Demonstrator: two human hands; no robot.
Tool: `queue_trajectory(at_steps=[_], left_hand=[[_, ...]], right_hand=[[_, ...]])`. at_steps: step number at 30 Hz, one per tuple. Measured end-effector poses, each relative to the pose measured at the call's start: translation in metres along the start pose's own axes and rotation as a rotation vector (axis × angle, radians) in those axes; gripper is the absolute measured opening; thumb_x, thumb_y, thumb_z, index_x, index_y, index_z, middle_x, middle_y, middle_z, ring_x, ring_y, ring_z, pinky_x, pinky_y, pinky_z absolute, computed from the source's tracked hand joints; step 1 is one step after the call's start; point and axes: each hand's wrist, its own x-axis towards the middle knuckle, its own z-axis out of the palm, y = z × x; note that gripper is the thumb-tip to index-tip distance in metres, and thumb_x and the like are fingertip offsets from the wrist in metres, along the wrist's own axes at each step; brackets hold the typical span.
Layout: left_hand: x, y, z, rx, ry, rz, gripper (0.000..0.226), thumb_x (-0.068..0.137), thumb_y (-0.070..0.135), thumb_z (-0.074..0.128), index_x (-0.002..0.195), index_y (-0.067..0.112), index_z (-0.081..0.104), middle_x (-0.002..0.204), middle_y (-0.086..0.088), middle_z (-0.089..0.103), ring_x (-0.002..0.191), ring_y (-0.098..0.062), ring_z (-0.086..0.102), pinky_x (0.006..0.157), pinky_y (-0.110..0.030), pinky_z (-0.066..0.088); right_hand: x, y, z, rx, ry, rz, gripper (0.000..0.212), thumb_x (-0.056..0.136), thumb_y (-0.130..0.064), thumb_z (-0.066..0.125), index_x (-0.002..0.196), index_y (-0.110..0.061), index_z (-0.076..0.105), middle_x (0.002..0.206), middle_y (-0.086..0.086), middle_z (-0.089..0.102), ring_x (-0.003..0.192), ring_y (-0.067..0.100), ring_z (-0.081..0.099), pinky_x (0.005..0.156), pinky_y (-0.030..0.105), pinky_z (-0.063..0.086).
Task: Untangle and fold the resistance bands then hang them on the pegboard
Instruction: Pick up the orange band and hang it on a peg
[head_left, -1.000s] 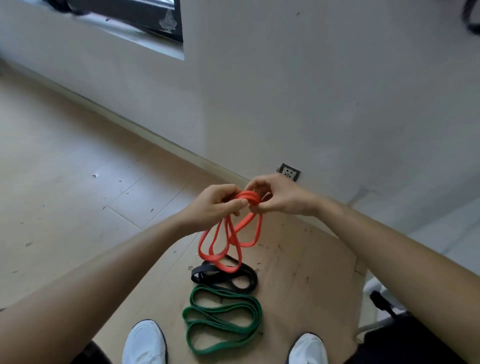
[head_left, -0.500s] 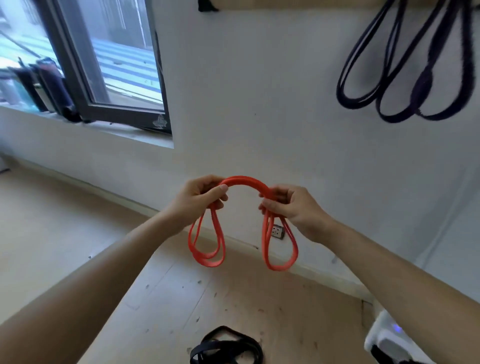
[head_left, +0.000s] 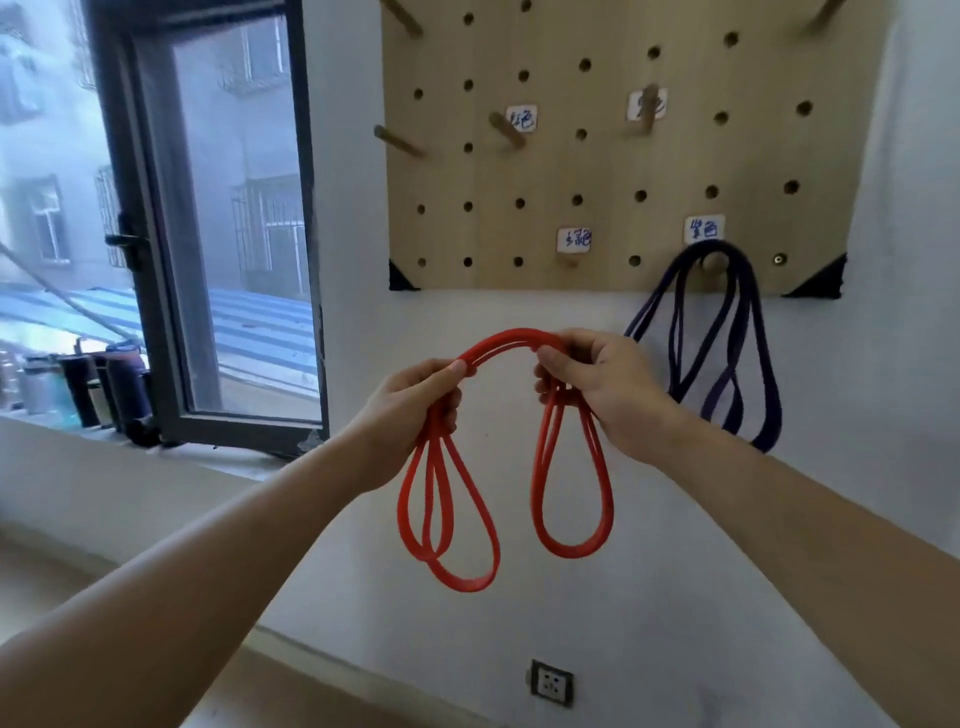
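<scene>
Pegboard (head_left: 613, 171): wooden, on the wall above the hands; its top edge is cut off, so any higher pegs are out of sight.
Purple band (head_left: 727, 358): already hung over a lower-right peg, drooping in long loops, just behind the right hand.
Red band (head_left: 519, 340): held in the air below the board, folded, arching between both hands with loops dangling either side; it looks light, soft and springy (likely to unfold if let go), so the gathered strands at the arch seem the best hold.
Left hand (head_left: 415, 400): fist closed around the left bundle of strands.
Right hand (head_left: 597, 384): fingers pinched on the right bundle.
Empty pegs (head_left: 506, 130): several free, blurred.
Labels (head_left: 574, 240): handwritten, too smeared to read, so the red band's peg is unclear.
</scene>
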Motion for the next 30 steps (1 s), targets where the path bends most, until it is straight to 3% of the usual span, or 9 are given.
queue_trajectory(at_steps=[5, 13, 18, 22, 30], left_hand=[[0.032, 0.054, -0.006, -0.072, 0.014, 0.07, 0.025, 0.097, 0.027, 0.063, 0.115, 0.011, 0.07, 0.086, -0.003, 0.066, 0.068, -0.013, 0.059, 0.071, -0.028, 0.051], [0.094, 0.143, -0.013, -0.145, 0.115, 0.216, 0.028, 0.096, 0.025, 0.067, 0.119, 0.008, 0.07, 0.093, -0.003, 0.072, 0.067, -0.01, 0.06, 0.066, -0.024, 0.053], [0.135, 0.191, -0.015, -0.126, 0.216, 0.31, 0.023, 0.095, 0.024, 0.07, 0.111, 0.009, 0.072, 0.091, -0.003, 0.072, 0.068, -0.009, 0.058, 0.068, -0.024, 0.052], [0.166, 0.203, -0.019, -0.081, 0.278, 0.326, 0.022, 0.095, 0.027, 0.07, 0.11, 0.011, 0.072, 0.094, -0.003, 0.073, 0.067, -0.009, 0.057, 0.066, -0.023, 0.053], [0.225, 0.196, -0.012, -0.046, 0.391, 0.335, 0.02, 0.094, 0.028, 0.072, 0.104, 0.011, 0.074, 0.093, -0.004, 0.077, 0.066, -0.01, 0.059, 0.069, -0.026, 0.053]], right_hand=[[0.045, -0.054, -0.01, 0.1, 0.084, -0.048, 0.012, 0.097, -0.008, 0.063, 0.105, -0.008, 0.072, 0.087, 0.007, 0.068, 0.079, 0.021, 0.065, 0.077, 0.034, 0.059], [0.109, -0.128, -0.012, 0.362, 0.127, -0.039, 0.009, 0.1, 0.0, 0.056, 0.105, -0.004, 0.062, 0.08, 0.011, 0.065, 0.067, 0.02, 0.061, 0.063, 0.034, 0.058], [0.153, -0.157, -0.007, 0.436, 0.16, -0.066, 0.026, 0.1, 0.002, 0.053, 0.127, 0.003, 0.053, 0.073, 0.011, 0.061, 0.056, 0.017, 0.06, 0.052, 0.031, 0.057], [0.188, -0.169, -0.005, 0.457, 0.211, -0.108, 0.017, 0.099, 0.007, 0.053, 0.112, -0.004, 0.053, 0.07, 0.015, 0.058, 0.05, 0.02, 0.058, 0.056, 0.033, 0.058], [0.241, -0.138, -0.011, 0.415, 0.293, -0.092, 0.015, 0.099, 0.005, 0.053, 0.106, -0.008, 0.05, 0.074, 0.014, 0.06, 0.058, 0.02, 0.058, 0.055, 0.033, 0.055]])
